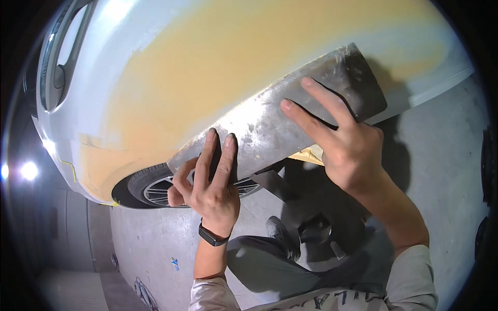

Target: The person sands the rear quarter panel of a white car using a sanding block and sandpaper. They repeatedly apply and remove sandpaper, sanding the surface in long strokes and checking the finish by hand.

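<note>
A long, thin grey metal sheet point(259, 127), with a smudged surface and rounded corners, is held aslant beside the car's side panel point(181, 67). Two fingers of my left hand point(213, 194) press on its near left end, the others curled at its edge. My right hand point(350, 153) grips it farther right, two fingers stretched over its face and the thumb hidden. The sheet's upper long edge runs along a broad, matte yellow-tan patch point(218, 46) on the white panel. Something yellow point(309, 154) shows below the sheet next to my right hand.
Below the panel is a car wheel point(158, 192), partly behind the sheet and my left hand. A round dark object point(315, 229) is on the grey concrete floor point(150, 238) near my shoe point(276, 228). A cable point(144, 294) and a small blue scrap point(175, 263) lie at lower left.
</note>
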Demonstrator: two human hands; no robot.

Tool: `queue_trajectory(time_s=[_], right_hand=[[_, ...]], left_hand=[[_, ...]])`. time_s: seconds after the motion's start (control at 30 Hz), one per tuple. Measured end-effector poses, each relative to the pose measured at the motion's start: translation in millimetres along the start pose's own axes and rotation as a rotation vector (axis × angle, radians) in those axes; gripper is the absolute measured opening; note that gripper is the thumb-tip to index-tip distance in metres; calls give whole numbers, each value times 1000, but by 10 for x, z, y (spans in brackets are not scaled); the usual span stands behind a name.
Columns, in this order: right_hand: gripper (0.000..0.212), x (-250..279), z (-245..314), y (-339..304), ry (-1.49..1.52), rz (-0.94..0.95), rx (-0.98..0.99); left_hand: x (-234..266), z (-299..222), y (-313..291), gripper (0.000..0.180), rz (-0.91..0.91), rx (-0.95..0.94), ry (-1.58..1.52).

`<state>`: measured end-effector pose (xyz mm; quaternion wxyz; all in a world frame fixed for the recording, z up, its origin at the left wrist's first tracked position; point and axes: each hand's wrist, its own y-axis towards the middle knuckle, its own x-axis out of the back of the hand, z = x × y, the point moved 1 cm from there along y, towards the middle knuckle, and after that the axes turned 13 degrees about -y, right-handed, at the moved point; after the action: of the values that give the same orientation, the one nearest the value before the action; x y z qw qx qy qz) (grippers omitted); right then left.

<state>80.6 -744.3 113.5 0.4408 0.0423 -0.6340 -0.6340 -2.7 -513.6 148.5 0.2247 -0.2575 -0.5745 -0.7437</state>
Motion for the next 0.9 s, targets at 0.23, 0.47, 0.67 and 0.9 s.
queue_trajectory(time_s=[0.23,0.47,0.67,0.9], right_hand=[[59,561,186,451,-67,-138,85],[27,659,437,1192,-191,-179,102],[25,532,437,1240,-224,-223,101],[32,340,336,1073,-114,-137,103]], left_hand=[[758,44,480,75,42,-38,52],[1140,536,1104,75,6,-102,47],[1051,599,1185,75,6,-76,43],[976,552,1108,67,-9,-17,155]])
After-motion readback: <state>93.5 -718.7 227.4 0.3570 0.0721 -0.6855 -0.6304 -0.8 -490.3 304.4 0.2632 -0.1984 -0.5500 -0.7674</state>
